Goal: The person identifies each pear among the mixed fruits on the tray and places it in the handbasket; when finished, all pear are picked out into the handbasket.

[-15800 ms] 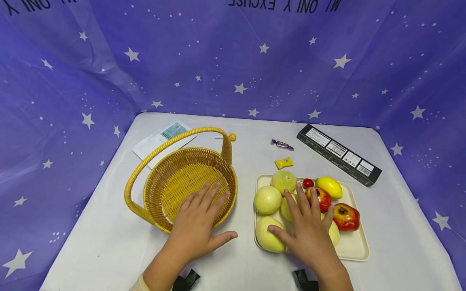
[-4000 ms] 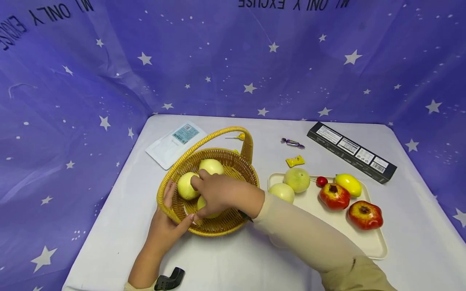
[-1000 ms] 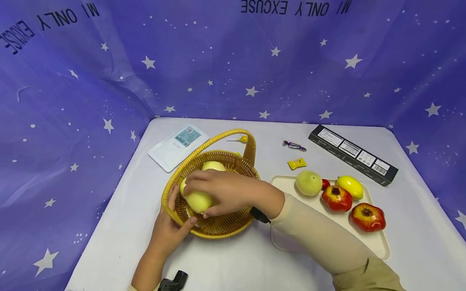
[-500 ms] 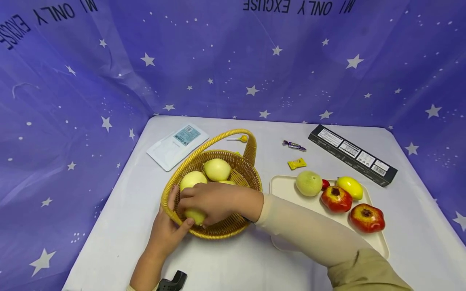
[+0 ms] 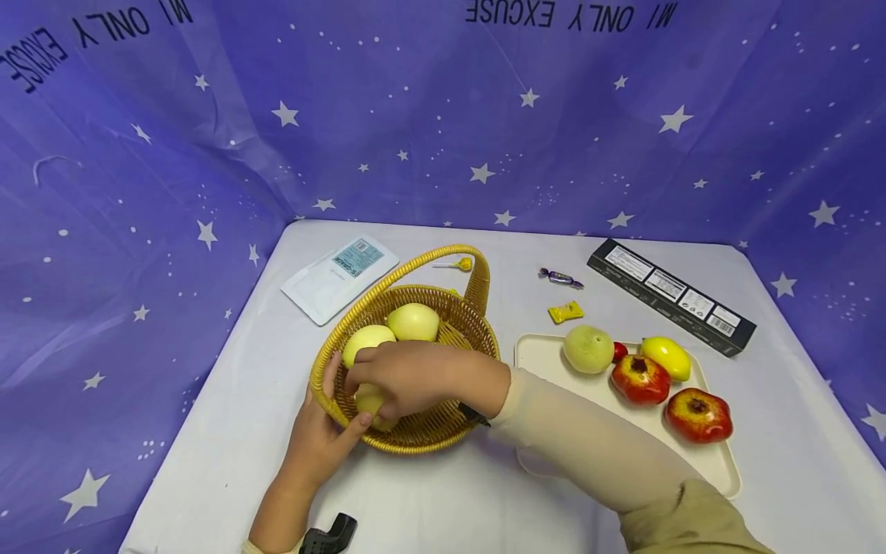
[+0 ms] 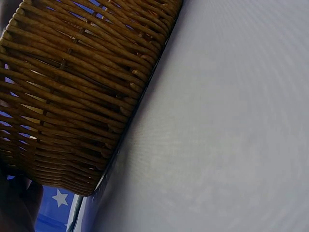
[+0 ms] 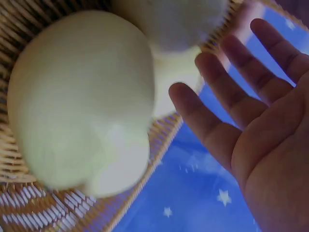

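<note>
In the head view, a yellow wicker basket (image 5: 432, 442) with a tall handle stands left of centre. My left hand (image 5: 314, 438) grips its near-left rim, thumb over the edge; the left wrist view shows mostly the woven wall (image 6: 72, 87). Inside lie several pale yellow-green fruits (image 5: 413, 322). My right hand (image 5: 408, 377) hangs inside the basket over the front fruit (image 5: 370, 402). In the right wrist view its fingers (image 7: 227, 96) are nearly straight and apart from the large pale fruit (image 7: 82, 96), holding nothing.
A cream tray (image 5: 720, 469) at right bears a pale green fruit (image 5: 588, 349), two pomegranates (image 5: 699, 415), a lemon (image 5: 666, 358) and a small red round thing (image 5: 619, 352). Behind are wrapped candies (image 5: 566, 312), a lollipop (image 5: 462, 264), a black box (image 5: 671, 296) and a white packet (image 5: 339, 278).
Pale fruits have gone from the tray into the basket. Over the last second my right hand lowered one to the basket's front and let go. My left hand stays at the rim.
</note>
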{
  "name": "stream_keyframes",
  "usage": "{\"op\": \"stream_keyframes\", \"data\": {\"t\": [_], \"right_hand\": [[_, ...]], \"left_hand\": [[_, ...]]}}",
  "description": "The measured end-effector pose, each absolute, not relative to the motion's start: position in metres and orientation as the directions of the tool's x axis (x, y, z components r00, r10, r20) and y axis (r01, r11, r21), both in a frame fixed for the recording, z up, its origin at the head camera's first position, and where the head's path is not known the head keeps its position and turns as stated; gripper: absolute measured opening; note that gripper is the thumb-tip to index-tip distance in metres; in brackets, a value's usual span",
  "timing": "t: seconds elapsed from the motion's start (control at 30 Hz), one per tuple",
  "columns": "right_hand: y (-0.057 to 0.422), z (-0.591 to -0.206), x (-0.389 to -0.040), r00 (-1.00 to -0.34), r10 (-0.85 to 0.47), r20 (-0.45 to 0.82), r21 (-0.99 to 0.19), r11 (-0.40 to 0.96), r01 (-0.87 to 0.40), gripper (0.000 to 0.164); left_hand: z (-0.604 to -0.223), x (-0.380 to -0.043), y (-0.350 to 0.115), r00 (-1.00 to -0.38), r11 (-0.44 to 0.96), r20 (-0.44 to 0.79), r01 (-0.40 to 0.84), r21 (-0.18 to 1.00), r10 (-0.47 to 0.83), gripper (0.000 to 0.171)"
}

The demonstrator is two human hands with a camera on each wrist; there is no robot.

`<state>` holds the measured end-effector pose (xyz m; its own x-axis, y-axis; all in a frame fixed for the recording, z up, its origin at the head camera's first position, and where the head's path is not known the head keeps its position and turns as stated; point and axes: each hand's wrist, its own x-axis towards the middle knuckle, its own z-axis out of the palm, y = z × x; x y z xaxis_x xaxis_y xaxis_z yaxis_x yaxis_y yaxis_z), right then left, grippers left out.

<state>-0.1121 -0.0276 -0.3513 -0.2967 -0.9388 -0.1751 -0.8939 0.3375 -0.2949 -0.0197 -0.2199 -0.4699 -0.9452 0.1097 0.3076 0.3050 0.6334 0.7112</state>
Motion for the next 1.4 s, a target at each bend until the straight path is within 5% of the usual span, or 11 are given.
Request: {"op": "stream_keyframes", "data": {"t": [0.3, 0.53, 0.67, 0.8, 0.93, 1.1, 1.4], "right_hand": [[0.057, -0.325, -0.115, -0.416, -0.908, 0.048, -0.505, 0.338, -0.795, 0.039], [0.166, -0.336, -0.109, -0.716, -0.665, 0.21, -0.723, 0.387, -0.572, 0.037], [0.222, -0.35, -0.103, -0.872, -0.452, 0.185, -0.696, 0.566, -0.441, 0.042], [0.269, -0.365, -0.108, -0.958, -0.272, 0.086, -0.593, 0.759, -0.269, 0.051], [0.314, -0.379, -0.117, -0.984, -0.142, -0.109, -0.514, 0.855, -0.067, 0.072], [0.335, -0.398, -0.118, -0.928, -0.187, -0.322, -0.489, 0.872, -0.006, 0.075], [0.316, -0.404, -0.116, -0.909, -0.269, -0.317, -0.514, 0.855, -0.073, 0.069]], "left_hand": [[-0.469, -0.02, -0.218, -0.936, 0.629, 0.333, 0.325, 0.706, 0.109, 0.099], [-0.468, -0.019, -0.217, -0.945, 0.643, 0.314, 0.297, 0.706, 0.091, 0.1], [-0.468, -0.019, -0.217, -0.943, 0.65, 0.32, 0.3, 0.698, 0.092, 0.1], [-0.47, -0.019, -0.218, -0.938, 0.647, 0.336, 0.31, 0.696, 0.088, 0.099], [-0.471, -0.019, -0.217, -0.939, 0.63, 0.329, 0.314, 0.71, 0.097, 0.098], [-0.469, -0.018, -0.216, -0.944, 0.641, 0.318, 0.298, 0.707, 0.088, 0.099], [-0.469, -0.019, -0.217, -0.944, 0.648, 0.316, 0.302, 0.7, 0.098, 0.099]]}}
